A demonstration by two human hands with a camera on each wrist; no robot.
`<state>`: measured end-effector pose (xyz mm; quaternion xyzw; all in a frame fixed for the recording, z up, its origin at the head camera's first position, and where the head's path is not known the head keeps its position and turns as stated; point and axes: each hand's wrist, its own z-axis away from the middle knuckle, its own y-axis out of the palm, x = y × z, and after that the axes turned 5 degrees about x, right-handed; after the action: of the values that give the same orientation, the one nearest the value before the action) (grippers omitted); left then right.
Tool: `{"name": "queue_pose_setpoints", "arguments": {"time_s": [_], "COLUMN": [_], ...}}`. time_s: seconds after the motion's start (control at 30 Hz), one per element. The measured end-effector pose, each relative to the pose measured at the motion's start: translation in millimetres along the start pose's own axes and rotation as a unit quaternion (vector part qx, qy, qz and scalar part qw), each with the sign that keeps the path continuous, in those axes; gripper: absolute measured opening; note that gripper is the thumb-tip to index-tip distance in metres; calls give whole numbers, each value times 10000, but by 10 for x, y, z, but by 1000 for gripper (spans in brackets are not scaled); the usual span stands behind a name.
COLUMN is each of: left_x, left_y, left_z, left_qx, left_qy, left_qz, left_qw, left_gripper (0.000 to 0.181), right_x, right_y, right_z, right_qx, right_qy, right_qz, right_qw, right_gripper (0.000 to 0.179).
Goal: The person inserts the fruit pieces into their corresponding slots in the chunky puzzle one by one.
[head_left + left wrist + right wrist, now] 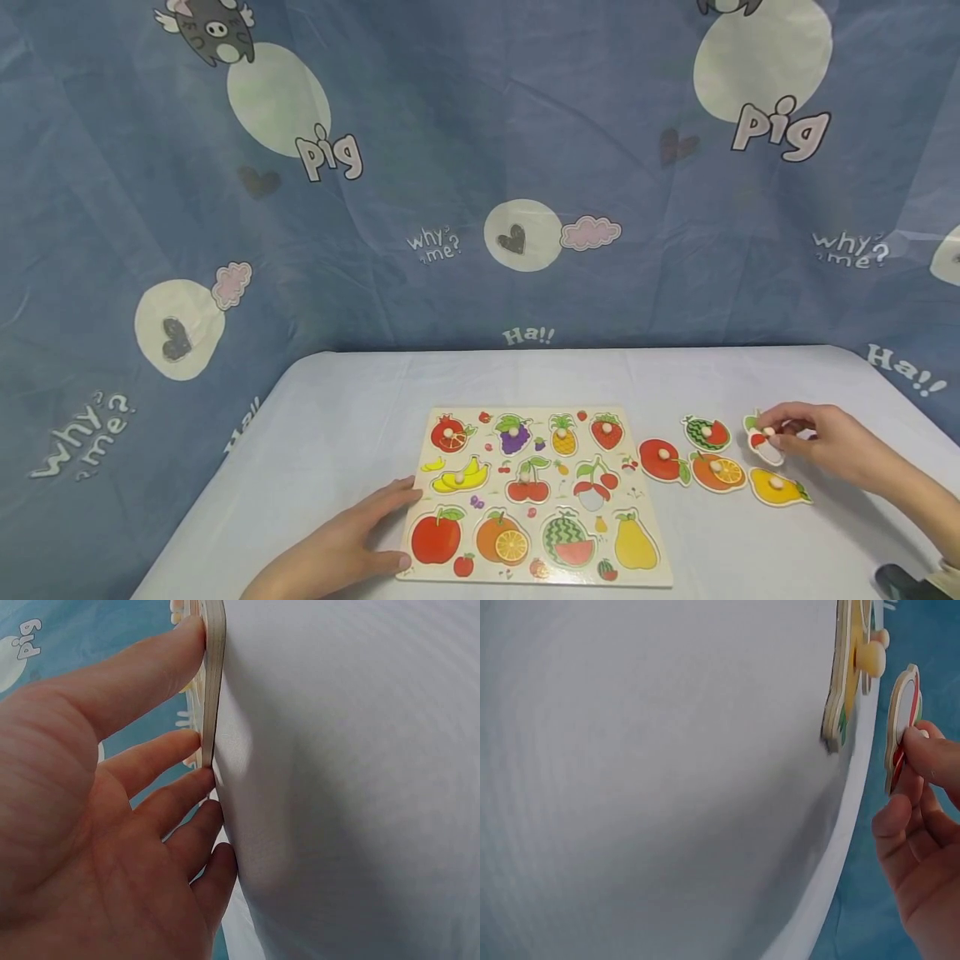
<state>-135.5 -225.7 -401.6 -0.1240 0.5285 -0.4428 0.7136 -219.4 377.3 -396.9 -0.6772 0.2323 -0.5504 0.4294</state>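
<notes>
A wooden fruit puzzle board (pixel 532 500) lies flat on the white table. My left hand (pixel 341 542) rests along its left edge, thumb and fingertips touching the side, as the left wrist view also shows. Knobbed pieces such as the grapes (pixel 513 436) and strawberry (pixel 607 432) sit in the board's upper part. Right of the board, my right hand (pixel 825 442) pinches the lychee puzzle piece (pixel 901 720) by its knob. In the right wrist view this piece is tilted up on edge, above the tabletop. Beside that hand lies the yellow pear piece (pixel 778 488).
An apple piece (pixel 662 461), an orange piece (pixel 717 472) and a watermelon piece (pixel 707 433) lie loose between the board and my right hand. A blue printed cloth (pixel 420 292) hangs behind the table. Some dark object (pixel 903 583) shows at the lower right.
</notes>
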Motion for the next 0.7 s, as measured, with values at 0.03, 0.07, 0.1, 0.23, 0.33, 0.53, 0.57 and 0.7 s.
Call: {"name": "queue_pose_setpoints", "arguments": {"time_s": [0.03, 0.07, 0.1, 0.23, 0.33, 0.53, 0.57, 0.7], "left_x": [0, -2, -3, -6, -1, 12, 12, 19], "left_y": [-1, -2, -4, -4, 1, 5, 5, 1], "left_z": [-1, 0, 1, 3, -3, -12, -10, -10], "left_qx": [0, -6, -9, -6, -5, -32, -27, -26], "left_qy": [-13, -17, -17, 14, 36, 66, 65, 74], "left_qz": [-1, -8, -12, 4, 1, -67, -66, -71], "left_qw": [10000, 10000, 10000, 10000, 10000, 10000, 10000, 9999], "left_gripper": [81, 81, 81, 81, 81, 81, 81, 81], "right_x": [12, 18, 28, 61, 84, 130, 139, 183], "right_y": [-1, -1, 3, 24, 42, 67, 70, 74], "right_z": [2, 3, 5, 7, 2, 0, 0, 0], "right_qx": [12, 3, -10, -76, -21, 40, 32, -38], "right_qy": [-27, -70, -123, -308, -342, -375, -403, -441], "right_qz": [-25, -40, -61, -133, -159, -176, -185, -171], "right_qw": [10000, 10000, 9999, 9994, 9993, 9991, 9990, 9989], "right_gripper": [22, 23, 23, 23, 24, 24, 24, 24]}}
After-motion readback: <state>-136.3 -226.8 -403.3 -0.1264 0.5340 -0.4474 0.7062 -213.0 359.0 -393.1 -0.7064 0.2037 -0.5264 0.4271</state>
